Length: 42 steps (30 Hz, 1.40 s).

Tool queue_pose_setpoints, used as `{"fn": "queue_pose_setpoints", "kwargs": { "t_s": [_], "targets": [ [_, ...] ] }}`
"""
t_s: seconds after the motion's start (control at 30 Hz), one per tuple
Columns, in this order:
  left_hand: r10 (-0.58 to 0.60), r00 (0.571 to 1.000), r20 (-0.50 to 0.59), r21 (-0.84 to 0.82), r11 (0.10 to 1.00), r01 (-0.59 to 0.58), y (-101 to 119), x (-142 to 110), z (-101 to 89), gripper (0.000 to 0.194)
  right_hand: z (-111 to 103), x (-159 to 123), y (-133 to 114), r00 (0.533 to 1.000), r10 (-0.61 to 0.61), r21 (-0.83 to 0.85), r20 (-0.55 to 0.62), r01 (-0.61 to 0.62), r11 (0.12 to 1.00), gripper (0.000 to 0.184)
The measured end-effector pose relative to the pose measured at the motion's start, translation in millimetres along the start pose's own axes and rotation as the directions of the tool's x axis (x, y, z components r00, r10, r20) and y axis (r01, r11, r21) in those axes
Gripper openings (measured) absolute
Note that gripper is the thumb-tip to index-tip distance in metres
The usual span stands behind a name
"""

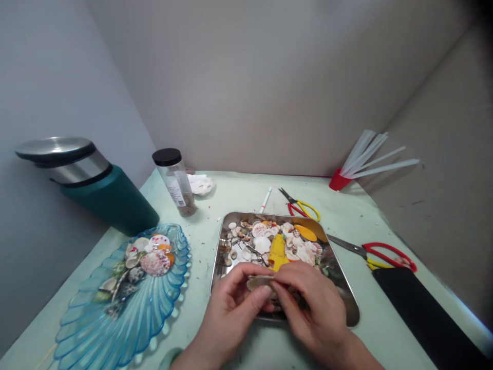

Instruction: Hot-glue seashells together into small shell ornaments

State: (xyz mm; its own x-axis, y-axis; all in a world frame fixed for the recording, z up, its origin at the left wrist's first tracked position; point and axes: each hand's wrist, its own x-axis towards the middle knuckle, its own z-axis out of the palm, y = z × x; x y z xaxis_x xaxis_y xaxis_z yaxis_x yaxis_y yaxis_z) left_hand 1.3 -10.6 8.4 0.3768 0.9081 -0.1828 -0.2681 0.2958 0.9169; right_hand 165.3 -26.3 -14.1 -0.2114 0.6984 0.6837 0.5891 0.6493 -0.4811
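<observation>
Head view looks down at a pale green table (239, 195) where both hands meet over the near edge of a metal tray (348, 308). The left hand (231, 303) and the right hand (311, 303) are curled together, fingertips pinching a flat greyish shell (260, 281) between them, held just above the tray's near side. The tray holds a heap of small shells (265, 239) with yellow and orange pieces among them. To the left lies a blue shell-shaped dish (127, 318) carrying larger shells, and behind it stands a dark green bin (103, 192) with a steel lid. A clear jar with a black cap (175, 180) stands near the tray's far left corner. Beyond the tray lie a white pen (265, 199) and small scissors (302, 206); larger red-handled scissors (379, 254) lie to the right, near a red cup of white sticks (342, 177).
</observation>
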Motion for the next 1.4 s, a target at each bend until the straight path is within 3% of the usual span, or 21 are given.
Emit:
{"fn": "queue_pose_setpoints", "kwargs": {
  "t_s": [0.23, 0.63, 1.07, 1.4],
  "targets": [
    [0.065, 0.996, -0.054, 0.069, 0.996, -0.062, -4.4, 0.3, -0.7, 0.021, -1.2, -1.8, -0.7, 0.999, -0.023, 0.016, 0.050, 0.023, 1.000, 0.023],
    [-0.020, 0.996, -0.085, 0.117, 0.993, 0.029, -7.5, 1.8, -2.8, 0.030, -0.8, 0.2, -1.6, 0.999, -0.004, 0.004, 0.052, 0.004, 1.000, 0.020],
    [-0.013, 0.997, -0.074, 0.102, 0.995, 0.020, -6.0, 2.1, -0.1, 0.031, -1.6, 1.0, -2.2, 0.996, 0.072, 0.024, 0.047, -0.073, 0.997, 0.013],
    [0.005, 0.993, -0.114, 0.112, 0.994, 0.008, -3.2, 0.6, 0.4, 0.022, -2.5, 1.0, -2.0, 0.999, 0.007, 0.049, 0.042, -0.009, 0.999, 0.020]
  ]
}}
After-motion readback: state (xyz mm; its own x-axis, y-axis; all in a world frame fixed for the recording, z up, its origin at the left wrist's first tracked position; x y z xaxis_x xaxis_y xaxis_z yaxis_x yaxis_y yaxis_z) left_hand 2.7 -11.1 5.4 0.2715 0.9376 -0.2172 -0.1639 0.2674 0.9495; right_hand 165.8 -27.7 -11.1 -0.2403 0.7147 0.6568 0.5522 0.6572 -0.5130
